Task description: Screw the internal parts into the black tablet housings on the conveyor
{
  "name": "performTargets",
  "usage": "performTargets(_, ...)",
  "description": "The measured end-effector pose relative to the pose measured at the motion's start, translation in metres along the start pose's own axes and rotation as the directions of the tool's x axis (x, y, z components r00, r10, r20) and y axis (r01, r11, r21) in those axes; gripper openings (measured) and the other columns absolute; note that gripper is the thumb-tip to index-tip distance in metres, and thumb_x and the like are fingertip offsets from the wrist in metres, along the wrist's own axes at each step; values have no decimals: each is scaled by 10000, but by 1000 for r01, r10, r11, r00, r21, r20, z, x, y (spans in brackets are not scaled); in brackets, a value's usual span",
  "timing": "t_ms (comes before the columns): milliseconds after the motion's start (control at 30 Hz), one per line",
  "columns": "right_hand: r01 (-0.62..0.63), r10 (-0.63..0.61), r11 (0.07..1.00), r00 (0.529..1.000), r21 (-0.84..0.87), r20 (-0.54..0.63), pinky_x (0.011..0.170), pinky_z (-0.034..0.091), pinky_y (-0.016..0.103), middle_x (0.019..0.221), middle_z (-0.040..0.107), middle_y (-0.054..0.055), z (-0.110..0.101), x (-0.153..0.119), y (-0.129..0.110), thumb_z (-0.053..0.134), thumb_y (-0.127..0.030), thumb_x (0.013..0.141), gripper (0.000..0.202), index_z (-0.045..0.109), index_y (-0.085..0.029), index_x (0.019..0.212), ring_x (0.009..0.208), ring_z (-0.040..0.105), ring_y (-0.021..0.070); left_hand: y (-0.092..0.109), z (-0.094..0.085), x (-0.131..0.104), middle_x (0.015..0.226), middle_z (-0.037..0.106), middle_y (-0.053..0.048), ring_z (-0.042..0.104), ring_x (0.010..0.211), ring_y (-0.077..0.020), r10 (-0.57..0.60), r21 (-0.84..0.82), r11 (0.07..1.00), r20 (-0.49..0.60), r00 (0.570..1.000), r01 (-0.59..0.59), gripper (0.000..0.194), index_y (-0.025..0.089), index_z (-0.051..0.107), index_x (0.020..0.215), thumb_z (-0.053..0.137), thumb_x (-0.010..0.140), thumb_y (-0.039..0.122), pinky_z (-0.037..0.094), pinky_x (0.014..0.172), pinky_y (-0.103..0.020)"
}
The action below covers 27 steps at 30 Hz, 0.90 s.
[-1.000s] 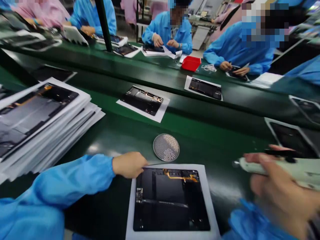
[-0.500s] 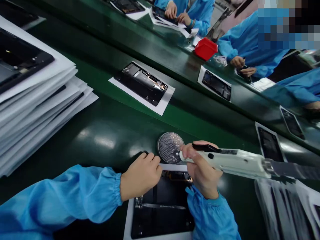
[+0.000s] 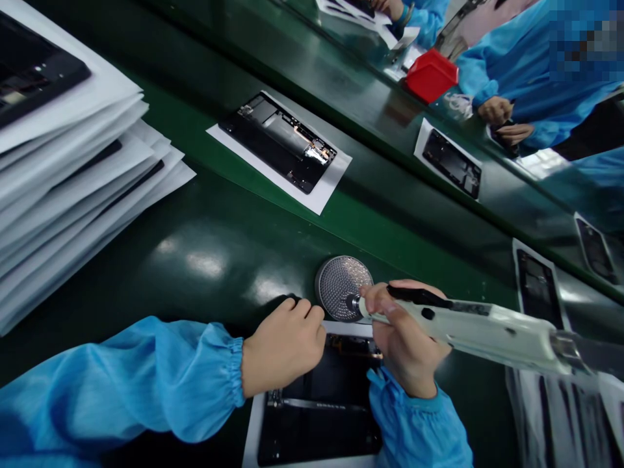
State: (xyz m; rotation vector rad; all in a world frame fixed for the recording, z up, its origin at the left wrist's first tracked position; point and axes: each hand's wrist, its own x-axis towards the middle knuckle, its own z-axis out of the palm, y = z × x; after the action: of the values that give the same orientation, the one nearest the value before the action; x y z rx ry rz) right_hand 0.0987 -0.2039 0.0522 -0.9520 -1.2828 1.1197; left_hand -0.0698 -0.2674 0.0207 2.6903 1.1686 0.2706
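Observation:
My right hand (image 3: pixel 407 341) is wrapped round a pale electric screwdriver (image 3: pixel 497 335), whose tip meets a round metal dish (image 3: pixel 344 288) with a dimpled surface. My left hand (image 3: pixel 285 348) has its fingers curled near the dish's left side, over the upper left corner of a black tablet housing (image 3: pixel 316 432). What those fingers hold, if anything, is hidden. The housing lies on a white sheet (image 3: pixel 252 432) close to my body, partly covered by both hands and my right sleeve.
Tall stacks of white sheets with black housings stand at left (image 3: pixel 97 188) and lower right (image 3: pixel 560 416). Another housing on a sheet (image 3: pixel 287 146) lies beyond the dish. Across the bench are a red bin (image 3: pixel 431 76) and people in blue sleeves.
The view has shifted, so the dish, both hands and the screwdriver appear slightly further right. The screwdriver tip stays at the dish, and my grip on the tool looks the same.

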Motion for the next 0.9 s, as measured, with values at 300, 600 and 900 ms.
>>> performTargets(300,6,-6,1000,1000,-16,-3,715,519,399,599,596,-48,-1,-1,2,629,-66,779,235,657,-222,952,572,573,137,1,0,0,833,527,-89,537,759,-247,1,-3,1000,-7,1000,-1,90,114,584,813,510,830,65,425,609,-359)
performTargets(600,41,-41,999,999,12,17,733,516,408,612,599,-31,-4,-3,-8,622,-78,794,272,672,-221,1020,589,572,145,1,1,1,782,504,-80,498,758,-231,20,-16,1000,-149,989,-23,151,135,554,748,493,872,74,389,624,-346)
performTargets(900,32,-33,999,999,37,33,717,522,397,599,591,-27,-20,-41,-30,664,-127,810,229,688,-237,1009,589,569,140,6,19,9,802,549,-76,500,740,-207,68,-103,991,-168,983,-87,189,127,575,828,439,953,87,445,644,-342)
